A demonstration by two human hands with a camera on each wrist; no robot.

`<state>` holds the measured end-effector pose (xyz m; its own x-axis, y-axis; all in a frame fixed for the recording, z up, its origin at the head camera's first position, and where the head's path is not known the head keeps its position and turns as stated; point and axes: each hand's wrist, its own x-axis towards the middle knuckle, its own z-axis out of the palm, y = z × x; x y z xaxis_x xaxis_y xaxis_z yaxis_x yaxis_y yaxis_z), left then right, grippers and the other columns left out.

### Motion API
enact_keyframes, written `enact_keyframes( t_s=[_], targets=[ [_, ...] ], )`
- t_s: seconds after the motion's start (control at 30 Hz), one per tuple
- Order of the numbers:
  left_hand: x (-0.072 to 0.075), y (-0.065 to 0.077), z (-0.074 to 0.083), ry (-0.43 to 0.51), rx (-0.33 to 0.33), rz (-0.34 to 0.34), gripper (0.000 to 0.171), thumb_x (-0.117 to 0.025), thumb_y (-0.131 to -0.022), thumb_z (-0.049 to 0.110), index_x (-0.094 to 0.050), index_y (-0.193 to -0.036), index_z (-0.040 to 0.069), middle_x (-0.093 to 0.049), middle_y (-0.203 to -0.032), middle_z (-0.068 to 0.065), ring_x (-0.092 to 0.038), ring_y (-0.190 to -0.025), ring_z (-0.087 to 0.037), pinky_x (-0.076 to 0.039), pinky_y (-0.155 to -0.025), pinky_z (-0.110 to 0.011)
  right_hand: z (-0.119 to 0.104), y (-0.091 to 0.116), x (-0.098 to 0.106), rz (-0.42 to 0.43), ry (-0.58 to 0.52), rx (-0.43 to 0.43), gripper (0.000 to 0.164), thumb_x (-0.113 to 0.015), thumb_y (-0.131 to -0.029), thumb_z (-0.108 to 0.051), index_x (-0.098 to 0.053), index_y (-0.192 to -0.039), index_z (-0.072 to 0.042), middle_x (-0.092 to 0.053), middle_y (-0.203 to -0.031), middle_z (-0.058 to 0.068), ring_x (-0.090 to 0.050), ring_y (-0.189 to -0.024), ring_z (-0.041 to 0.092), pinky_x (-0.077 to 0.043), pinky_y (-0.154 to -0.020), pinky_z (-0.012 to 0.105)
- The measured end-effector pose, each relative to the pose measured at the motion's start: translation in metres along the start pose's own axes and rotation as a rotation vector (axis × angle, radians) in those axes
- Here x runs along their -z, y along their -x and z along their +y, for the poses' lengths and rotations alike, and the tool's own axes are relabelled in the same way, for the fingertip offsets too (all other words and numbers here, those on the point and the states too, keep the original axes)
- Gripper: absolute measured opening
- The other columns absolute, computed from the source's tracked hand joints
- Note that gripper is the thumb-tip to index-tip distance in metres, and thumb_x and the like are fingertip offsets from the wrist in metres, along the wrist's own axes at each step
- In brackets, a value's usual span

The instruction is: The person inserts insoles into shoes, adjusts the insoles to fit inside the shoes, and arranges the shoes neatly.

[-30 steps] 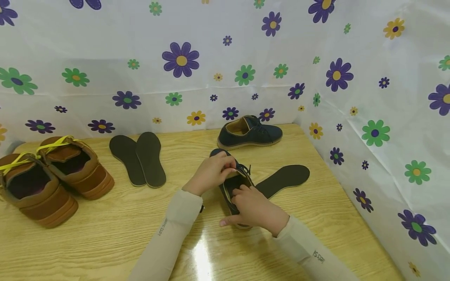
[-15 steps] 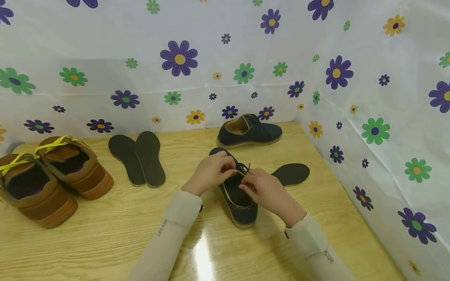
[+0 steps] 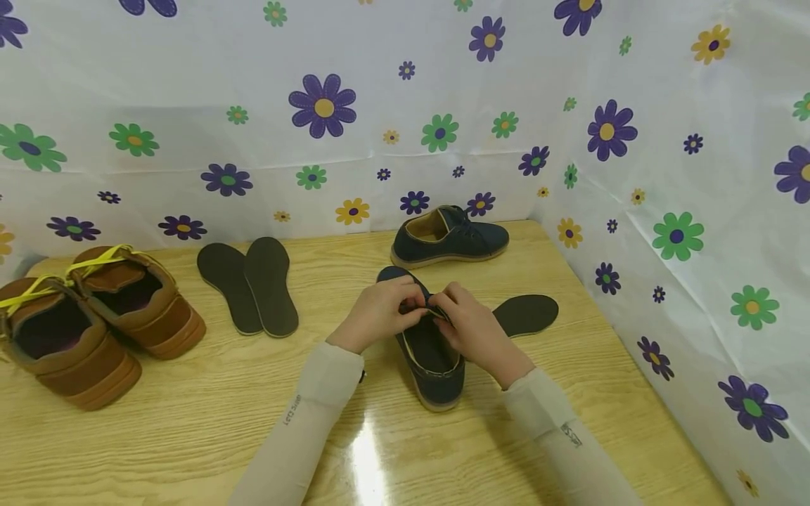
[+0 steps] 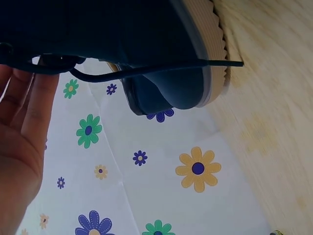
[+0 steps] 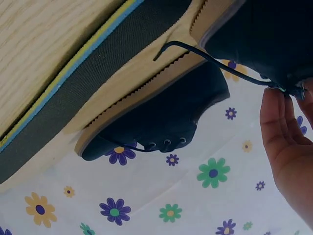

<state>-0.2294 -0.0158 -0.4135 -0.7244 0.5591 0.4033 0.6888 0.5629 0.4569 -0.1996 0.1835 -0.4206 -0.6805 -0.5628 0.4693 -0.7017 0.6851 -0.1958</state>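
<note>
Backdrop (image 3: 380,42) is white flowered cloth, at the back and down the right side; wood-grain table (image 3: 190,436) under everything.

Near navy shoe (image 3: 433,372) sits upright between the hands, right of table centre. Key relation: its long axis runs away from the person, heel at the near end, toe pointing off and slightly left. Grip point is the front of the opening, under the laces.

Left hand (image 3: 380,313) comes in from the left, right hand (image 3: 477,330) from the right. Both on the shoe, neither clearly nearer. Both narrow, fingertips pinching the upper close together. Can't tell if that's tongue, eyelet edge or lace. Right wrist view has a free lace end (image 5: 210,58) running out from beside the fingers.

Loose insole (image 3: 528,314) lies just right of the shoe, one end behind the right hand; contact with the shoe not visible. Far navy shoe (image 3: 474,242) is behind, toe right, by the backdrop.

Left side, well apart: two overlapping insoles (image 3: 271,288), then brown shoes (image 3: 161,320) with yellow laces (image 3: 95,263).
</note>
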Motion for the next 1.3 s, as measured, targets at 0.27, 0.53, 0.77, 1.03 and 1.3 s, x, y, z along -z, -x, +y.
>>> enact_keyframes(
  t_s=[0.27,0.53,0.77,1.03,1.3],
  targets=[
    [0.0,0.004,0.01,-0.029,-0.005,-0.002,0.011,-0.074,-0.085,0.015,-0.065,-0.089,0.01,-0.052,-0.087,0.001,-0.05,-0.079,-0.015,-0.046,-0.066,-0.031,0.002,-0.001,-0.007,0.053,-0.011,0.013,0.017,-0.07,-0.086,-0.001,-0.061,-0.099,-0.008,-0.048,-0.091,0.006,-0.047,-0.072,0.016,-0.046,-0.063,0.029],
    [-0.003,0.019,0.03,-0.109,0.154,0.049,0.024,-0.074,-0.083,0.007,-0.052,-0.093,0.005,-0.041,-0.09,-0.006,-0.039,-0.079,-0.022,-0.043,-0.063,-0.032,0.0,-0.002,-0.008,0.053,0.005,0.007,0.014,-0.069,-0.088,-0.002,-0.058,-0.095,-0.009,-0.048,-0.09,0.006,-0.046,-0.069,0.015,-0.045,-0.061,0.028],
    [-0.01,0.02,0.038,-0.15,0.243,0.127,0.022,-0.073,-0.084,0.005,-0.051,-0.086,0.006,-0.039,-0.085,-0.006,-0.043,-0.072,-0.021,-0.043,-0.061,-0.033,0.0,-0.002,-0.009,0.074,0.017,-0.001,0.013,-0.067,-0.089,-0.002,-0.056,-0.096,-0.006,-0.048,-0.089,0.007,-0.046,-0.067,0.015,-0.045,-0.059,0.028],
    [-0.018,0.015,0.036,-0.179,0.187,0.165,0.022,-0.071,-0.084,0.002,-0.05,-0.086,0.006,-0.039,-0.084,-0.006,-0.042,-0.071,-0.019,-0.043,-0.061,-0.033,0.001,0.001,-0.009,0.104,0.028,-0.036,0.012,-0.066,-0.09,-0.002,-0.055,-0.095,-0.005,-0.046,-0.089,0.007,-0.047,-0.066,0.016,-0.044,-0.057,0.029],
    [-0.026,0.007,0.033,-0.19,0.116,0.188,0.021,-0.07,-0.084,-0.001,-0.052,-0.088,0.008,-0.042,-0.086,-0.007,-0.045,-0.07,-0.02,-0.044,-0.061,-0.031,0.005,0.002,-0.006,0.134,0.051,-0.083,0.016,-0.068,-0.088,-0.002,-0.053,-0.093,-0.004,-0.046,-0.085,0.008,-0.048,-0.062,0.019,-0.044,-0.054,0.031]
  ],
)
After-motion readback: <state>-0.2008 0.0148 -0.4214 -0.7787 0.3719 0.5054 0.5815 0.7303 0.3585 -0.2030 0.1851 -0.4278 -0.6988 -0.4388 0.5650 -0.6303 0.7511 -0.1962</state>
